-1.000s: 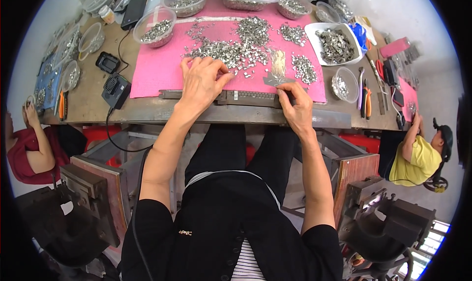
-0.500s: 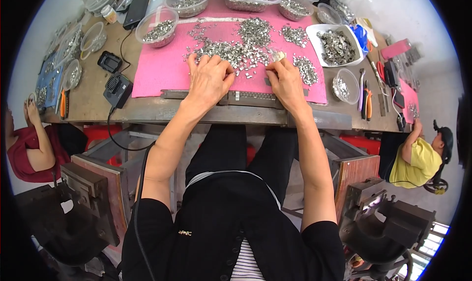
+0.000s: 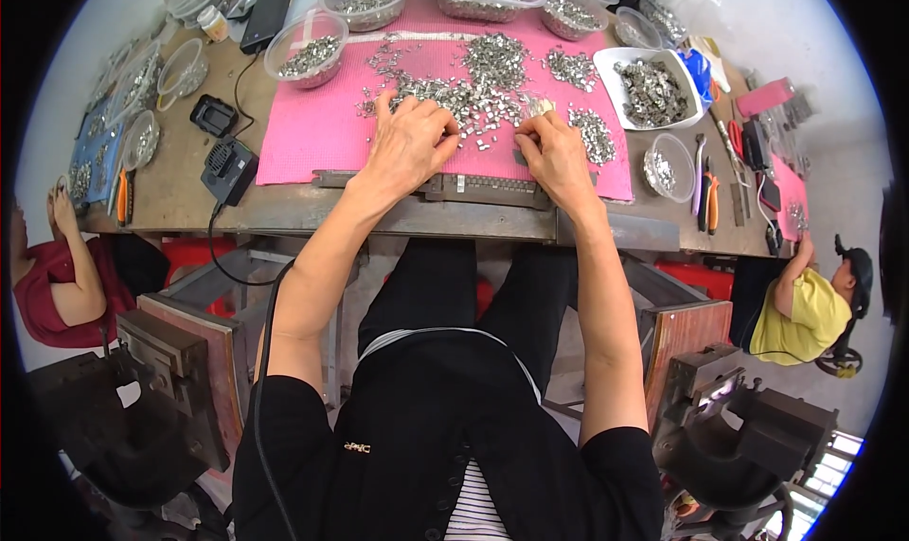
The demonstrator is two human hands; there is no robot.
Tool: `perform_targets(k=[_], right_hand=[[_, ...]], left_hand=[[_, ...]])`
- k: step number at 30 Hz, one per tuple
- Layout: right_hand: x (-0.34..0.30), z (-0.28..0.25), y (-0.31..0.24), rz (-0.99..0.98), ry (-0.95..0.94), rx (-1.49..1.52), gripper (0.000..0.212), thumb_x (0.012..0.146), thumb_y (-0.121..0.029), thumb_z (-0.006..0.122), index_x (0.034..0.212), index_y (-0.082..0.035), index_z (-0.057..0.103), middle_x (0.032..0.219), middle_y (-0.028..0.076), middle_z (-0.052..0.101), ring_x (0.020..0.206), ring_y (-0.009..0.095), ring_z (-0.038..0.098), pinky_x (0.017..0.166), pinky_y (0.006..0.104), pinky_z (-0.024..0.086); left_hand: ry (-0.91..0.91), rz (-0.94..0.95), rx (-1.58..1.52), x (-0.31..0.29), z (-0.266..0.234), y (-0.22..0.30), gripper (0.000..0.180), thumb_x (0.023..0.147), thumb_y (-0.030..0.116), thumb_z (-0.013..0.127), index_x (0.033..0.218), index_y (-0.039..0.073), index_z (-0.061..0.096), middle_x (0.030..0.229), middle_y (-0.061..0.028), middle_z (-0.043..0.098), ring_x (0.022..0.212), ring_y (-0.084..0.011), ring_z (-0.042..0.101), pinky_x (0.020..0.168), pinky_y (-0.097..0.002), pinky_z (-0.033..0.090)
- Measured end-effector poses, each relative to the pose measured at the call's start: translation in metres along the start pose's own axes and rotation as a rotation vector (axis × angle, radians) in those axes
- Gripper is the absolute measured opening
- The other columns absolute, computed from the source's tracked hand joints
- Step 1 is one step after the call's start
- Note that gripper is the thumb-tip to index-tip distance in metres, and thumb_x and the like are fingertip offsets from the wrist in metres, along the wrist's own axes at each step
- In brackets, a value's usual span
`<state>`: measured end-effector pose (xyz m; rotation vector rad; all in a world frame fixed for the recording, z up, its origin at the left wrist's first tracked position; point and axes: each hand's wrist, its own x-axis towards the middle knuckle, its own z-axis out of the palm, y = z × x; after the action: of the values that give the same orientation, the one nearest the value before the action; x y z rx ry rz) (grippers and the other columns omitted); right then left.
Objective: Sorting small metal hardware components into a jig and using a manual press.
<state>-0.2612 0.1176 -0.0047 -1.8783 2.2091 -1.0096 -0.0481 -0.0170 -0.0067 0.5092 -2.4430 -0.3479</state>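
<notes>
A loose pile of small silver metal pieces (image 3: 497, 63) is spread over a pink mat (image 3: 312, 129). At the pile's near left edge is my left hand (image 3: 407, 145), fingers curled, with thumb and forefinger brought together at the loose pieces. My right hand (image 3: 561, 160) is closed in a pinch to the right of the pile; what its fingertips hold is too small to make out. Between and just below both hands, a dark slotted metal bar (image 3: 497, 192) lies along the mat's near edge, with one bright piece (image 3: 461, 184) in it.
Clear plastic tubs of metal pieces (image 3: 308, 53) line the back. A white tray (image 3: 606, 68), a round tub (image 3: 668, 167) and orange-handled pliers (image 3: 712, 200) are at right. A black charger (image 3: 227, 167) with a cable sits left. Co-workers (image 3: 71, 285) (image 3: 805, 304) sit at both sides.
My left hand has shifted slightly right and its fingers are drawn closer together. The right hand stays in nearly the same place, still pinched.
</notes>
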Motion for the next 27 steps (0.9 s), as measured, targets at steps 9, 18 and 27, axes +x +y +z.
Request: perform_targets(k=[9, 18, 27], right_hand=[[-0.003, -0.001, -0.002, -0.020, 0.019, 0.012, 0.007, 0.088, -0.011, 0.071, 0.092, -0.006, 0.069, 0.086, 0.009, 0.063, 0.081, 0.029, 0.061, 0.078, 0.0417, 0.041], [-0.005, -0.001, -0.013, -0.109, 0.056, -0.165, 0.008, 0.089, -0.007, 0.068, 0.095, -0.003, 0.064, 0.090, 0.012, 0.061, 0.084, 0.032, 0.060, 0.078, 0.0428, 0.040], [-0.044, 0.005, -0.059, -0.147, 0.055, 0.100, 0.015, 0.085, -0.002, 0.071, 0.097, -0.004, 0.062, 0.090, 0.009, 0.061, 0.087, 0.028, 0.059, 0.079, 0.0392, 0.041]], left_hand=[[-0.001, 0.022, 0.010, 0.002, -0.001, 0.004, 0.009, 0.086, 0.017, 0.074, 0.094, 0.013, 0.070, 0.084, 0.0000, 0.064, 0.088, -0.0201, 0.062, 0.114, -0.0575, 0.028], [-0.012, 0.063, 0.015, 0.006, -0.004, 0.009, 0.010, 0.086, 0.014, 0.073, 0.096, 0.012, 0.071, 0.083, -0.0004, 0.064, 0.085, -0.0193, 0.062, 0.109, -0.0524, 0.031], [0.048, 0.031, -0.178, -0.035, -0.005, 0.044, 0.014, 0.083, 0.012, 0.075, 0.096, 0.009, 0.069, 0.089, -0.0033, 0.063, 0.090, -0.0224, 0.061, 0.103, -0.0443, 0.035]])
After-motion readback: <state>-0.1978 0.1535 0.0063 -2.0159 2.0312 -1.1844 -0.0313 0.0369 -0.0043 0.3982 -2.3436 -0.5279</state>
